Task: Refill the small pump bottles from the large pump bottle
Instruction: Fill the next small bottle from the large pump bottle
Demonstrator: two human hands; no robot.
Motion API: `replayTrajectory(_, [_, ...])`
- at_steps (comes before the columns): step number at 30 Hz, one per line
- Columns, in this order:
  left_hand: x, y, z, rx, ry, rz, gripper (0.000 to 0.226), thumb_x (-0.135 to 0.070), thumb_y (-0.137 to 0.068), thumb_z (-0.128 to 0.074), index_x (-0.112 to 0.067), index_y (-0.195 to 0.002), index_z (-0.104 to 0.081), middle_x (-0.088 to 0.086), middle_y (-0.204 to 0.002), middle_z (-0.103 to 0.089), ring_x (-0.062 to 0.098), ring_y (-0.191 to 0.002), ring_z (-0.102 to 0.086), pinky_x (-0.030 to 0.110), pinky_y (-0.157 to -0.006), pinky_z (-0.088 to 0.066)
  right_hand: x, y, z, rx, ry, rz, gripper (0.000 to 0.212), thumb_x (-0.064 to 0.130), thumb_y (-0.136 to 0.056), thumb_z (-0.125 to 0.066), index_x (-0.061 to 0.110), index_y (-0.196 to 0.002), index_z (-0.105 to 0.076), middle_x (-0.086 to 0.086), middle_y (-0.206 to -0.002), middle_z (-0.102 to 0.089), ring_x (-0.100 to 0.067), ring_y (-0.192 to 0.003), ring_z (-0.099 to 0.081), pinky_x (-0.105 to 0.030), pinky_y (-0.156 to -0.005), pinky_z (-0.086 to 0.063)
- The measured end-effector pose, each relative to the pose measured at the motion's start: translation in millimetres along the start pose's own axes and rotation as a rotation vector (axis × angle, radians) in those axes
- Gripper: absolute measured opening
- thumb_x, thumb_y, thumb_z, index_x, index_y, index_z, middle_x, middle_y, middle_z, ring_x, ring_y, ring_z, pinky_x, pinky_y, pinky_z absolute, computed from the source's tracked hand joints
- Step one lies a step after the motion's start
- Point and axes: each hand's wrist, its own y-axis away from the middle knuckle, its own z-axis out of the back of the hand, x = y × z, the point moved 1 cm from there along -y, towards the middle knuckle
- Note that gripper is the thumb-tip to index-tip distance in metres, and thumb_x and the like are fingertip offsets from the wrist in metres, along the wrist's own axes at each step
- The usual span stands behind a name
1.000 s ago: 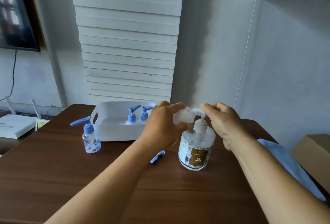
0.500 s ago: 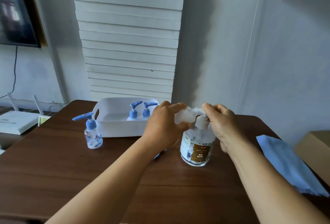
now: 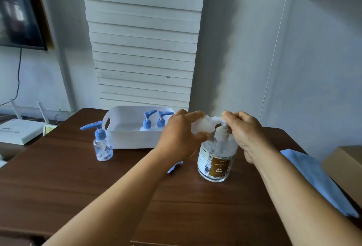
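Observation:
The large clear pump bottle (image 3: 215, 163) with a brown label stands on the wooden table (image 3: 88, 191). My left hand (image 3: 180, 136) grips a small clear bottle (image 3: 201, 126) with no pump on it, held tilted against the large bottle's spout. My right hand (image 3: 246, 132) has its fingers curled over the large bottle's white pump head. A loose blue pump (image 3: 175, 167) lies on the table under my left wrist. Another small bottle (image 3: 102, 143) with a blue pump stands to the left. Two more small bottles (image 3: 147, 123) stand in the white tray (image 3: 133, 138).
A blue cloth (image 3: 313, 177) lies along the table's right edge, with a cardboard box (image 3: 344, 163) beyond it. A white router (image 3: 17, 130) sits off the table at the left. The wall rises close behind the tray.
Both hands keep their hold at the large bottle's pump. Only the view has shifted slightly.

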Motion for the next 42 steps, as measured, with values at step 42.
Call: replayTrajectory(42, [2.7, 0.1, -3.4, -0.006, -0.025, -0.025, 0.055, -0.038, -0.077, -0.071, -0.033, -0.129, -0.053, -0.008, -0.101, -0.047, 0.013, -0.099, -0.048, 0.020, -0.079, -0.034, -9.1, -1.6, -5.9, -0.034, -0.053, 0.011, 0.033, 0.032, -0.089, -0.058, 0.015, -0.063, -0.045, 0.002, -0.062, -0.047, -0.011, -0.060, -0.043, -0.026, -0.053, -0.033])
